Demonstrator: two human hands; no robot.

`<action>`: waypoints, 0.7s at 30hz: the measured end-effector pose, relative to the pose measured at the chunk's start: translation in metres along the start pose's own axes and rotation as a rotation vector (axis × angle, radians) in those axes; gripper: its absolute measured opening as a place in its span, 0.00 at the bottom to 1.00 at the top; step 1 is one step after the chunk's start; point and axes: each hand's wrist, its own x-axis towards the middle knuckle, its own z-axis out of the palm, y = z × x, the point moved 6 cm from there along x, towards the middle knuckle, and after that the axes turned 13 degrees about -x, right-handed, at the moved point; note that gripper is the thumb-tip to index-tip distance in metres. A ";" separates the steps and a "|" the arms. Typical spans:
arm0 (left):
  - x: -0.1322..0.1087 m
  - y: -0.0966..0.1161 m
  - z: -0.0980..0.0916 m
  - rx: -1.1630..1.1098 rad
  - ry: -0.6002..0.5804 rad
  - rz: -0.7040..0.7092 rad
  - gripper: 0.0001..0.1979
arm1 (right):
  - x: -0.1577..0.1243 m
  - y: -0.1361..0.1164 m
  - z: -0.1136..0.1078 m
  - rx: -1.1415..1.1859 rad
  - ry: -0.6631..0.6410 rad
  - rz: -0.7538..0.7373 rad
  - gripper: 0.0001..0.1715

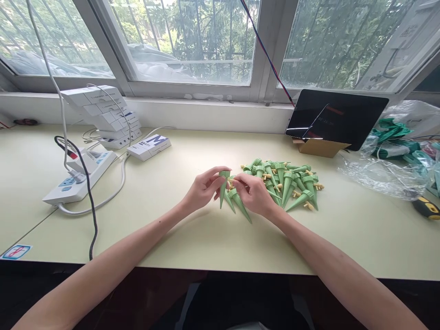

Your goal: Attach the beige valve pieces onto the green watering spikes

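My left hand [202, 189] is closed on a green plastic watering spike [223, 195], its point directed down and its wide capped end up. Opposite it, my right hand [253, 192] pinches a small yellow valve [230, 182] against the spike's upper part; whether the two are joined is hidden by the fingers. Just below and between the hands, another green spike [242, 208] lies on the table with one more beside it. Close to the right hand's far side is a heap of similar green spikes [288, 183], with yellow valves [308, 206] among them.
On the pale table [213, 247] a power strip [80, 176] with cables and stacked white boxes [108, 114] stand left. One white box [149, 146] lies nearer. A dark tablet [337, 119] leans on a cardboard stand behind the heap; plastic bags [385, 176] are at right.
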 end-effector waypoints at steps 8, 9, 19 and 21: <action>0.000 0.000 0.001 -0.034 0.019 -0.037 0.13 | 0.001 0.001 0.000 0.020 0.000 0.037 0.16; 0.000 0.000 0.001 -0.026 0.023 -0.030 0.12 | 0.000 0.001 0.000 0.023 0.001 0.038 0.16; -0.002 -0.004 -0.003 0.002 0.064 0.043 0.12 | 0.000 0.003 0.002 0.078 -0.035 0.080 0.17; -0.002 -0.003 -0.001 -0.069 0.057 -0.005 0.13 | 0.000 0.003 0.002 0.064 -0.032 0.069 0.17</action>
